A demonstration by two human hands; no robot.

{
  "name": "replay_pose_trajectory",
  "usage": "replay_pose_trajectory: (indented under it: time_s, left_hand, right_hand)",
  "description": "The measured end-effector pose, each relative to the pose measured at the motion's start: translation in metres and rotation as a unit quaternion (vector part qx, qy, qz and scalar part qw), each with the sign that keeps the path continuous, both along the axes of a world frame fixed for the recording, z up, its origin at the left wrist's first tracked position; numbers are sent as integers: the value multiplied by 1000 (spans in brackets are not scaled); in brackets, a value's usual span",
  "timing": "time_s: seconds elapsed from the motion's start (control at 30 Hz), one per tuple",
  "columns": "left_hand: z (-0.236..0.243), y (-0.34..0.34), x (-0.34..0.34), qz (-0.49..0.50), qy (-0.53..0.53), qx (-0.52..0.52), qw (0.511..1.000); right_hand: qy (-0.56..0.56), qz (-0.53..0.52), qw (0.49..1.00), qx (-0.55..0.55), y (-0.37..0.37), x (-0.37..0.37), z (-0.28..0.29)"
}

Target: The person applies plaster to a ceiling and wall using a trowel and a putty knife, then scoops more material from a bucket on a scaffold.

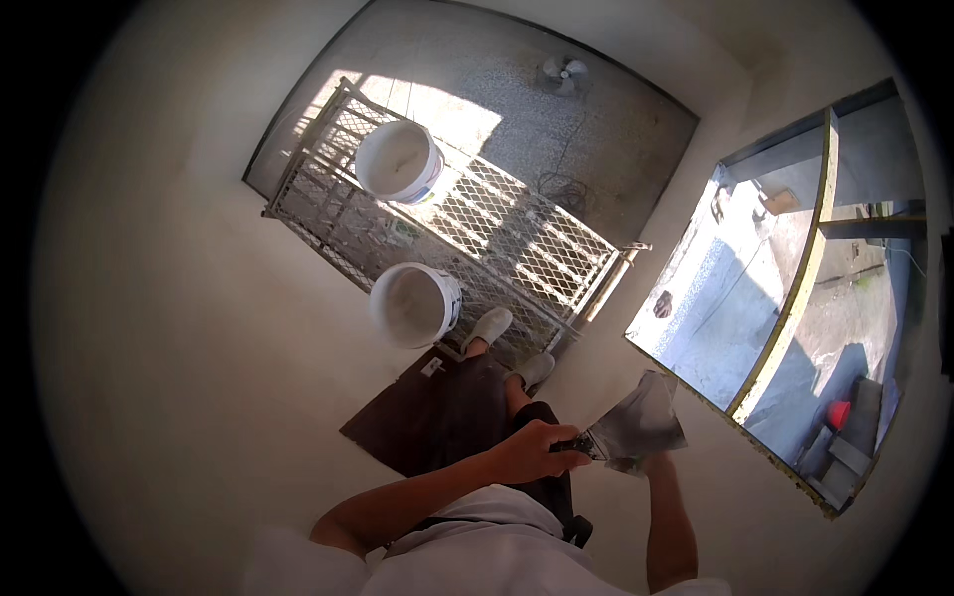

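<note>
My left hand is closed round the dark handle of a wide putty knife, held out in front of my body. Its broad grey blade fans out to the right and looks smeared. My right hand is at the lower edge of the blade, mostly behind it. The fingers of that hand are hidden, so I cannot see whether it grips anything.
I stand on a raised metal mesh platform. Two white buckets are on it, holding pale material. A window opening with a wooden frame is to the right. On the floor below are a fan and coiled cable.
</note>
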State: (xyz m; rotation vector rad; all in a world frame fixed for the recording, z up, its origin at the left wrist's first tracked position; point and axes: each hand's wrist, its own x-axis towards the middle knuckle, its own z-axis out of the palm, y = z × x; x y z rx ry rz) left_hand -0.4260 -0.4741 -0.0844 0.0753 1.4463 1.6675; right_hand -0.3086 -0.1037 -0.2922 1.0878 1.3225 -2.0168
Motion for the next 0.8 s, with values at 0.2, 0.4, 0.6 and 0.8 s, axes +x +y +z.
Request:
replay_pose_trajectory:
  time_s: [0.2, 0.4, 0.6, 0.8]
  left_hand:
    - [-65, -67, 30, 166, 17, -69, 984]
    - [-158, -168, 76, 307, -106, -168, 931]
    - [-232, -257, 132, 433, -282, -211, 830]
    - [-262, -303, 154, 487, -381, -217, 755]
  right_hand:
    - [-32, 198, 979, 39, -111, -113, -47]
    - [-107, 326, 933, 107, -293, -186, -172]
    - [-53, 427, 890, 151, -480, -211, -332]
    - [31, 547, 718, 429, -562, -215, -404]
